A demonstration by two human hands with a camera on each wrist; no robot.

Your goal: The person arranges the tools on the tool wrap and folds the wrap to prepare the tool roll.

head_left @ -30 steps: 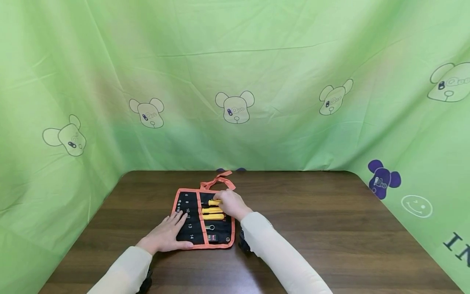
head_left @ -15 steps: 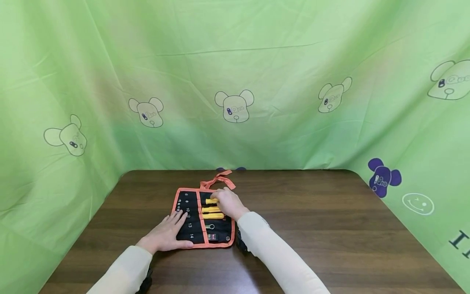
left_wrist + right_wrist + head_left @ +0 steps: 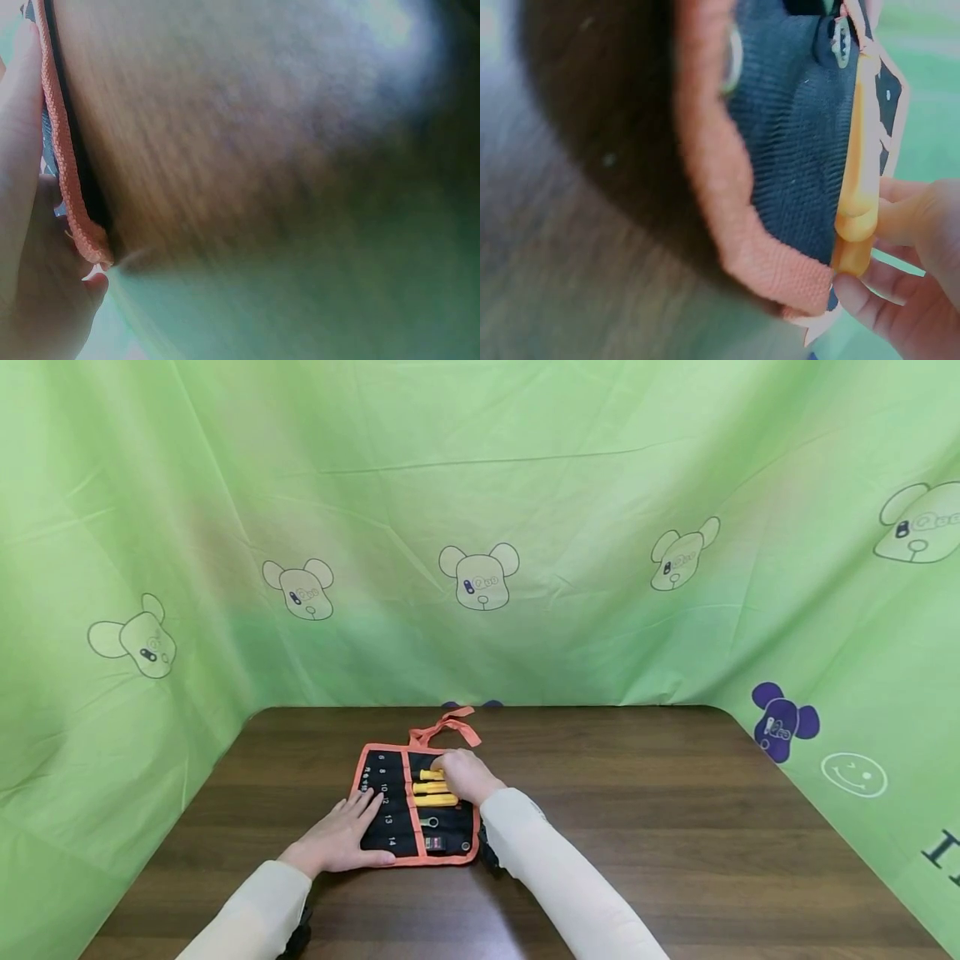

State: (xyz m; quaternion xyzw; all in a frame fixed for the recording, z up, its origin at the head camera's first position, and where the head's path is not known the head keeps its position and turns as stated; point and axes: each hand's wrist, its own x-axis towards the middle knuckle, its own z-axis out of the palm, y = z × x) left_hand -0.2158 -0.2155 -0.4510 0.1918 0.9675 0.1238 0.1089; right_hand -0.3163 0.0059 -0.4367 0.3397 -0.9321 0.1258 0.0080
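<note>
A black tool roll with orange edging lies spread on the table, numbers printed on its left half. My left hand rests on its lower left part, fingers spread and thumb along the near edge. With fingers and thumb, my right hand pinches the handle of the farthest yellow screwdriver, whose shaft side points left into the pocket. Just nearer lie two more yellow handles. Below them show a ring-ended wrench and a small dark item with a label. The right wrist view shows fingertips at the yellow handle's end.
An orange tie strap trails from the roll's far edge. The brown wooden table stretches to the right and toward the front. A green printed cloth hangs behind and along both sides.
My right hand has shifted slightly left with the farthest screwdriver, and the bit of shaft seen earlier beside its handle no longer shows. My left hand stays in place.
</note>
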